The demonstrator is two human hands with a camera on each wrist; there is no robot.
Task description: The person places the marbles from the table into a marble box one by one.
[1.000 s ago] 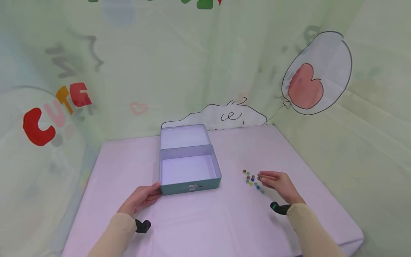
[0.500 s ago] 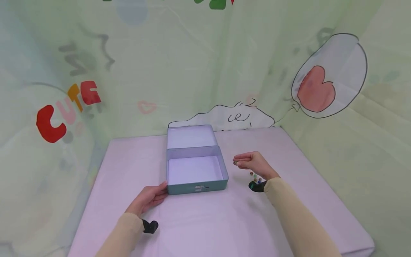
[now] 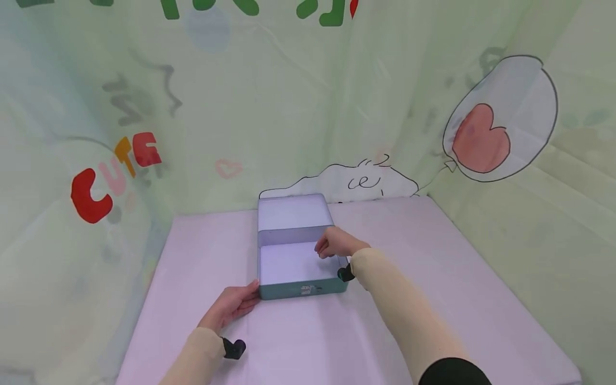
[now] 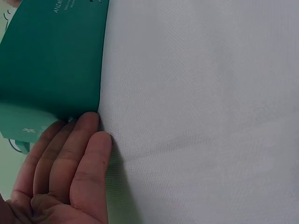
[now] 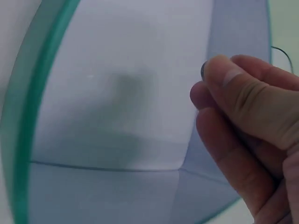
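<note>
A green hinged box (image 3: 303,290) with a pale inside stands on the table, its lid (image 3: 294,213) tipped back. My left hand (image 3: 234,306) touches the box's near left corner; in the left wrist view the extended fingers (image 4: 83,163) lie against its green side. Over the inside of the box is my right hand (image 3: 339,242). Thumb and fingertips pinch a marble (image 5: 203,70), of which only a dark edge shows in the right wrist view. The bare box floor (image 5: 117,56) lies below it, with the hand's shadow on it.
A pale cloth covers the table (image 3: 289,342). A printed curtain (image 3: 269,107) hangs behind the box and along both sides. The right sleeve (image 3: 404,310) covers the spot where loose marbles lay.
My right hand has carried the marble leftward from beside the loose marbles to over the box. My left hand stays at the box corner. The head view has shifted slightly.
</note>
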